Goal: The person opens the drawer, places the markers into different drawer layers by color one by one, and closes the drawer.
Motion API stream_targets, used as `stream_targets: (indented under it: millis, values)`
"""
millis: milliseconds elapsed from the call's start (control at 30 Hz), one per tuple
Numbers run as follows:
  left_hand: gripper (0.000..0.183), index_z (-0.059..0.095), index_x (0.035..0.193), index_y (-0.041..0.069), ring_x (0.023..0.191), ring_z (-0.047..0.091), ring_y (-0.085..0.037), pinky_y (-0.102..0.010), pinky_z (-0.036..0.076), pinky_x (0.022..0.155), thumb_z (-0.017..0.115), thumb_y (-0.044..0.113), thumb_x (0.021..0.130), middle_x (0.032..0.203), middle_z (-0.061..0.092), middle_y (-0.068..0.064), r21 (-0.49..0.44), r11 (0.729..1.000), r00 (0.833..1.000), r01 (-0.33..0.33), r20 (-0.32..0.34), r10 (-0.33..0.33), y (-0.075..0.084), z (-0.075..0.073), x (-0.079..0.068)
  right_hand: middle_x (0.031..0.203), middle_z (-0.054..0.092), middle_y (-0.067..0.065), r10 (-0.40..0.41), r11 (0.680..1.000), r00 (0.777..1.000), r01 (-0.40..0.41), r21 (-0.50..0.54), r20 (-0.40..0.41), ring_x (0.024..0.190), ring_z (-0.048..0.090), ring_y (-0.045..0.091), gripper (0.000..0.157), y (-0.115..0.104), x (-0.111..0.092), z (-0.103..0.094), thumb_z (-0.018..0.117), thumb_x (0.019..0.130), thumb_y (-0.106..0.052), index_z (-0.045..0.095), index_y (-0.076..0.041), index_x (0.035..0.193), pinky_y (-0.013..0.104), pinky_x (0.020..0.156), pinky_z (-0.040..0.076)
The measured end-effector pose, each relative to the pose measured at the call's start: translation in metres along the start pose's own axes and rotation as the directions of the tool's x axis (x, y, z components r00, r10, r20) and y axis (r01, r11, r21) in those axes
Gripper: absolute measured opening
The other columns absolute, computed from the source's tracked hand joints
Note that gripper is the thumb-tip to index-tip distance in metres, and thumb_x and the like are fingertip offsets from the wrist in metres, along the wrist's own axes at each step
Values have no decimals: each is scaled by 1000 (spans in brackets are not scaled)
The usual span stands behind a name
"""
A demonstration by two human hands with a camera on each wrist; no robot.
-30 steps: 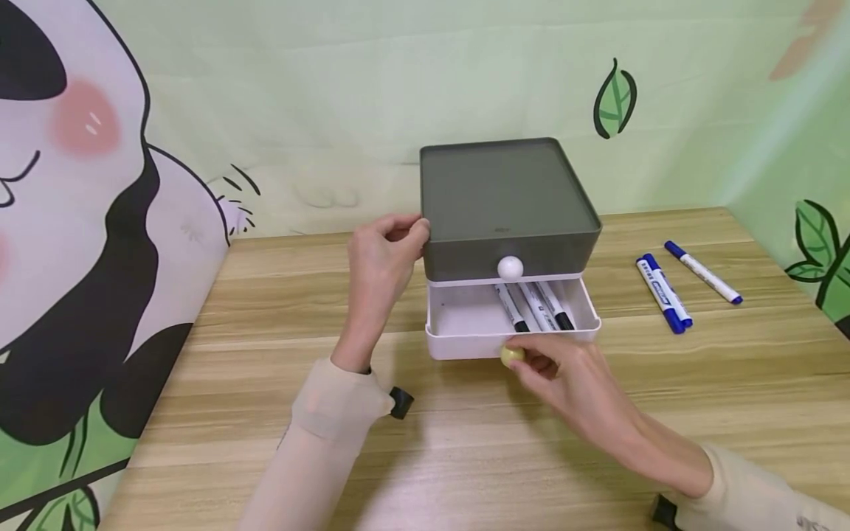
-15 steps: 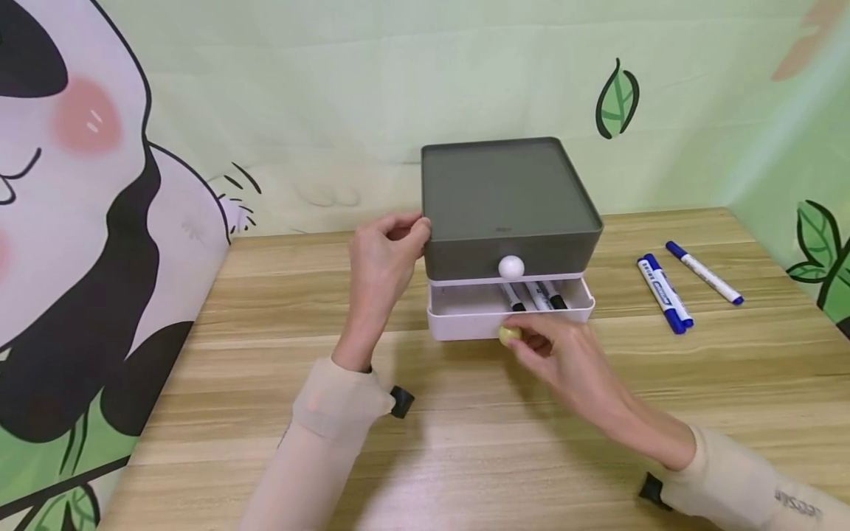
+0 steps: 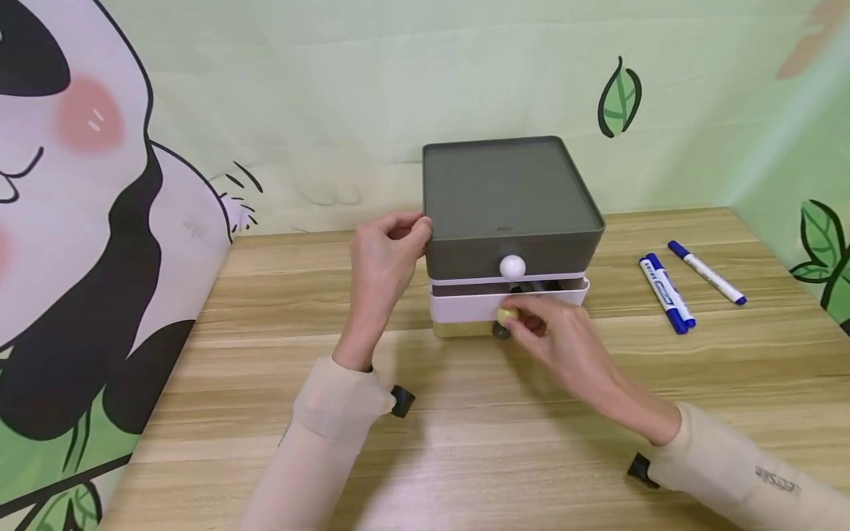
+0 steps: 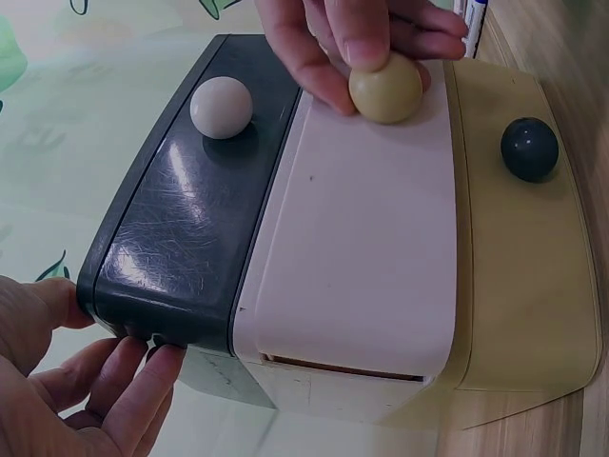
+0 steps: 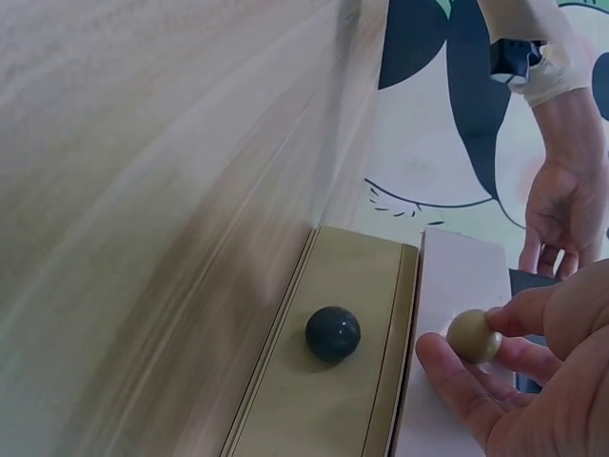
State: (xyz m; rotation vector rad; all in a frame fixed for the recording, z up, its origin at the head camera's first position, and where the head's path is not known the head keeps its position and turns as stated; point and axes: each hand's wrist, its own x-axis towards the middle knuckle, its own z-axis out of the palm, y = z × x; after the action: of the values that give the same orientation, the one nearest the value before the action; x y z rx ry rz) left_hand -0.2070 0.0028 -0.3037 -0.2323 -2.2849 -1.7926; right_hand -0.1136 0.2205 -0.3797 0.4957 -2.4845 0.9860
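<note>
A small chest of drawers stands on the table, with a dark grey top tier, a white middle drawer and a yellow bottom drawer. In the head view the white drawer sticks out slightly, and dark pen ends show faintly in its gap. My right hand pinches this drawer's yellowish round knob between thumb and fingers. My left hand grips the grey tier's front left corner, thumb at the top edge and fingers against the side. A white knob sits on the grey front.
Several blue-capped markers lie right of the chest: a pair side by side and a single marker. A dark knob juts from the yellow drawer. Patterned cloth walls border the wooden table behind and at the sides.
The white drawer has slid back into the chest with my right hand on its knob, covering most of the markers inside and exposing the yellow drawer below. My left hand stays at the corner.
</note>
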Motion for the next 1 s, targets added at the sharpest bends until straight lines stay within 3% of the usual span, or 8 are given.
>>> stream_targets:
  millis: [133, 367, 633, 1000]
  values:
    - [20, 81, 106, 4, 74, 73, -17, -27, 61, 72, 73, 18, 93, 90, 76, -7, 2, 1000, 1000, 4, 9, -4, 0, 0, 0, 89, 73, 5, 1, 1000, 1000, -1, -9, -12, 74, 63, 13, 18, 5, 4, 1, 73, 93, 1, 77, -2, 110, 32, 64, 57]
    - [21, 81, 106, 5, 74, 74, -17, -28, 61, 72, 73, 19, 94, 91, 76, -7, 13, 1000, 1000, 3, 17, -3, 1, 1, 0, 93, 73, 7, 27, 1000, 1000, -28, -11, -13, 70, 59, 13, 16, 10, 11, 4, 71, 95, -1, 77, 0, 111, 24, 61, 50]
    - [22, 81, 107, 4, 75, 74, -18, -28, 61, 73, 73, 19, 94, 92, 75, -7, 7, 1000, 1000, 15, 15, -15, 1, -1, 0, 98, 74, 9, 21, 1000, 1000, -21, -9, 14, 69, 58, 13, 17, 11, 13, 5, 70, 97, -3, 76, 0, 113, 24, 60, 49]
    - [21, 81, 107, 5, 75, 74, -17, -28, 61, 73, 73, 20, 94, 92, 76, -7, 7, 1000, 1000, 13, 7, -14, 0, -1, 0, 90, 74, 8, 56, 998, 998, -56, 15, -1, 76, 69, 16, 16, 15, 10, 6, 73, 96, -5, 69, 1, 110, 29, 65, 58]
